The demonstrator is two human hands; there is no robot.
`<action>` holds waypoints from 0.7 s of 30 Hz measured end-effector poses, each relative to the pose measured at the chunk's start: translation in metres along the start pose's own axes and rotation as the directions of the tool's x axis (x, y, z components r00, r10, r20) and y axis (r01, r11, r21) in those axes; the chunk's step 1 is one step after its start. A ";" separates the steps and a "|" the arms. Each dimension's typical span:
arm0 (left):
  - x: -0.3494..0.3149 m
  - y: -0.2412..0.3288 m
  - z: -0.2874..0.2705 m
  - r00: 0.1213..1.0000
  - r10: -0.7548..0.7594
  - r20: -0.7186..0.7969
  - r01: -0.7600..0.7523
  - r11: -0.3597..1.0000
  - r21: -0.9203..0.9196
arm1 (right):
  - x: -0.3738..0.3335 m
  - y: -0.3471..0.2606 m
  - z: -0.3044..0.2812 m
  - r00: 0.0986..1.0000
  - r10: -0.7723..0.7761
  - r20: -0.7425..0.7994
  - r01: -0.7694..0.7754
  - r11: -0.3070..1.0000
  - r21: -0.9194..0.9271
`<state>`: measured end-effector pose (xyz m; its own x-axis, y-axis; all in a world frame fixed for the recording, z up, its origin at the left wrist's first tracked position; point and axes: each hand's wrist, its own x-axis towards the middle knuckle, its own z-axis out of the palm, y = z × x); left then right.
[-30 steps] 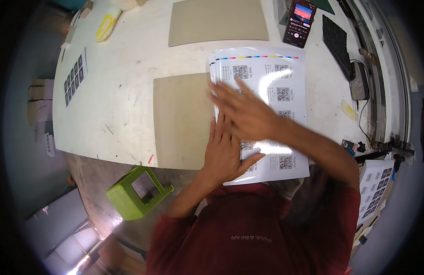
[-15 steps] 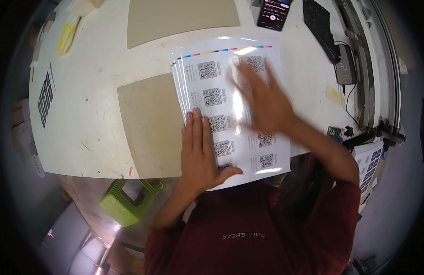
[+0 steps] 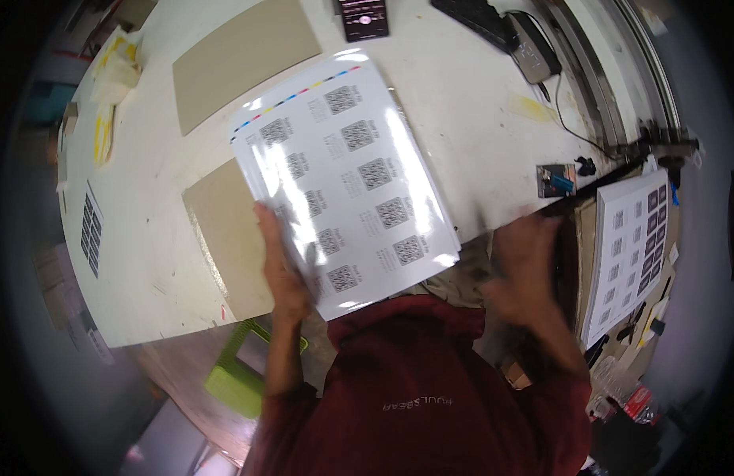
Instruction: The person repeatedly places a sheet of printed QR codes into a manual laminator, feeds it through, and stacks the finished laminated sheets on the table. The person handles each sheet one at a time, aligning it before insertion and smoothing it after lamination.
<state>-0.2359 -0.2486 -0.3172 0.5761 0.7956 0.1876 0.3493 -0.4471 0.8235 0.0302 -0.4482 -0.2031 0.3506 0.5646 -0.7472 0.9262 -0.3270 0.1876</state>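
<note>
a stack of glossy printed sheets [image 3: 347, 170], each carrying rows of square code labels, is laid on the white worktable [image 3: 462, 103], partly over a brown cardboard panel [image 3: 224, 230] and with its near edge overhanging the table's front; the left hand [image 3: 283, 266] is closed on the stack's near-left edge, fingers wrapped over the top sheet; the right hand [image 3: 525, 266] is seen well apart from the stack, off the table's right corner, blurred, and whether it is clenched or empty cannot be told; the stack's long axis is run from the person's chest up and to the left, the end with the coloured strip pointed away toward a second cardboard panel [image 3: 240, 59]; since the stack is gripped on one side only, the slick sheets could be fanned or slid out of register, and the unsupported near-right corner could be bent or dropped over the edge; a dark phone [image 3: 363, 16] is lain beyond the far end; a green stool [image 3: 240, 373] is stood below the table.
</note>
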 end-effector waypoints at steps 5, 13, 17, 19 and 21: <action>-0.001 -0.038 -0.031 0.936 -0.138 -0.324 0.212 0.955 0.205 | -0.069 0.231 0.164 0.073 0.875 -0.478 -0.546 0.436 0.715; 0.021 -0.051 -0.042 0.995 0.096 0.003 -0.063 0.619 0.783 | -0.126 0.322 0.276 0.007 0.945 0.327 -0.678 -0.235 0.696; 0.036 -0.069 -0.055 0.995 0.042 0.086 -0.094 0.586 0.805 | -0.124 0.314 0.279 -0.072 0.971 0.229 -0.670 -0.217 0.710; 0.051 -0.079 -0.067 0.995 0.090 0.038 -0.084 0.582 0.809 | -0.110 0.285 0.246 -0.268 0.962 0.040 -0.801 -0.246 0.545; 0.075 -0.088 -0.077 0.986 0.138 -0.091 -0.015 0.625 0.780 | -0.133 0.304 0.280 -0.251 0.956 -0.154 -0.656 -0.051 0.753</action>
<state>-0.2801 -0.1178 -0.3347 0.5488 0.7603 0.3475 0.7863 -0.6106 0.0942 0.2270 -0.8344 -0.2251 0.8186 -0.3375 0.4647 -0.3816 -0.9243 0.0008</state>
